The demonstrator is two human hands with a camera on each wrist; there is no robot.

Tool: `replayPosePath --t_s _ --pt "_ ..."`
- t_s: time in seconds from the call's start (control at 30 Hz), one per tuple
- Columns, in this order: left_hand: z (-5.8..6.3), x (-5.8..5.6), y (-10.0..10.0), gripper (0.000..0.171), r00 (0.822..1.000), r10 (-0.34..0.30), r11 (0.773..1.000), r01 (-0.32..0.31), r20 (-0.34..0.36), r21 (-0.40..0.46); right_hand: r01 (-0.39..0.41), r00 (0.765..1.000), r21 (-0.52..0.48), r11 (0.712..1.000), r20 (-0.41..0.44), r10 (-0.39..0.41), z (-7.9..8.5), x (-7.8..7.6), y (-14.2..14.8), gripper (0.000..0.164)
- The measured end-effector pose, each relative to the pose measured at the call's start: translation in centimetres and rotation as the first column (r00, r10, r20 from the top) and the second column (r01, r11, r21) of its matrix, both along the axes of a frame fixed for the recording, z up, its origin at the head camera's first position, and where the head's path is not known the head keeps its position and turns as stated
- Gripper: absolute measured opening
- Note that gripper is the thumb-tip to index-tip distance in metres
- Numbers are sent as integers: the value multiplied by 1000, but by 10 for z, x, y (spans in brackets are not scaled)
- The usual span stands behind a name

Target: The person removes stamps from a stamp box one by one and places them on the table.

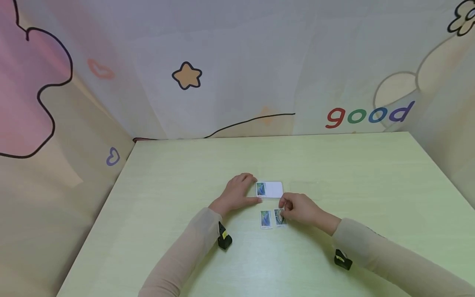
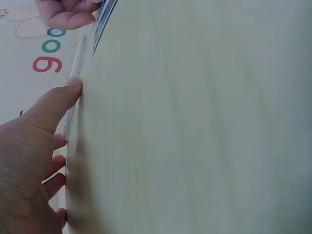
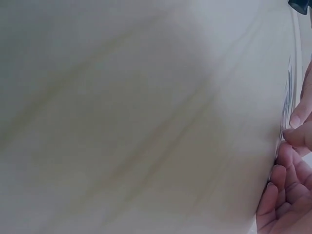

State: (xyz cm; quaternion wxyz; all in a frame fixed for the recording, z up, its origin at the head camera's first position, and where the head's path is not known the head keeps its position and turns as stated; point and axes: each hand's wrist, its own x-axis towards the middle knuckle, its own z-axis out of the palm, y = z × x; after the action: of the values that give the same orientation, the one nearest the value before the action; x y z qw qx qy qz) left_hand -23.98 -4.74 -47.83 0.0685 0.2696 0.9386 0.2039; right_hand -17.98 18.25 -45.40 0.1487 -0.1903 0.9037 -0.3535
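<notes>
A thin white rectangular case (image 1: 274, 189) lies flat on the table, with a small blue-green picture card (image 1: 261, 189) on its left half. My left hand (image 1: 237, 193) holds the case's left end, thumb along the near edge and fingers at the far edge. In the left wrist view the thumb presses the case's side (image 2: 74, 105). Nearer to me lie two more small cards: a blue-green one (image 1: 265, 219) and, to its right, a darker picture card (image 1: 279, 218). My right hand (image 1: 302, 210) pinches the darker card by its right side, partly covering it.
The pale wooden table (image 1: 167, 165) extends on all sides of the cards. Printed cloth walls (image 1: 237, 49) stand behind it and at both sides. A black wrist strap device (image 1: 224, 237) hangs under the left sleeve, another black device (image 1: 343, 260) under the right.
</notes>
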Motion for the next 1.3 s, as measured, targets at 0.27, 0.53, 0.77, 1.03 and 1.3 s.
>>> replayPosePath --t_s 0.27,0.53,0.77,1.03,1.3 --pt "1 0 0 64 1000 -2 1000 2 5 21 -35 999 -27 999 -11 35 3 1 1 11" --pt "3 -2 0 65 1000 0 1000 0 8 12 -19 1000 31 999 1 19 6 -2 -1 12" --pt "4 0 0 65 1000 3 1000 -3 21 7 -21 1000 18 1000 17 21 5 -2 -1 9" --pt "2 1 0 64 1000 6 1000 -6 7 17 -11 999 -23 1000 30 12 7 -4 1 8" --pt "0 0 -1 64 1000 6 1000 -6 8 18 -16 1000 -24 1000 -12 16 10 -6 2 7"
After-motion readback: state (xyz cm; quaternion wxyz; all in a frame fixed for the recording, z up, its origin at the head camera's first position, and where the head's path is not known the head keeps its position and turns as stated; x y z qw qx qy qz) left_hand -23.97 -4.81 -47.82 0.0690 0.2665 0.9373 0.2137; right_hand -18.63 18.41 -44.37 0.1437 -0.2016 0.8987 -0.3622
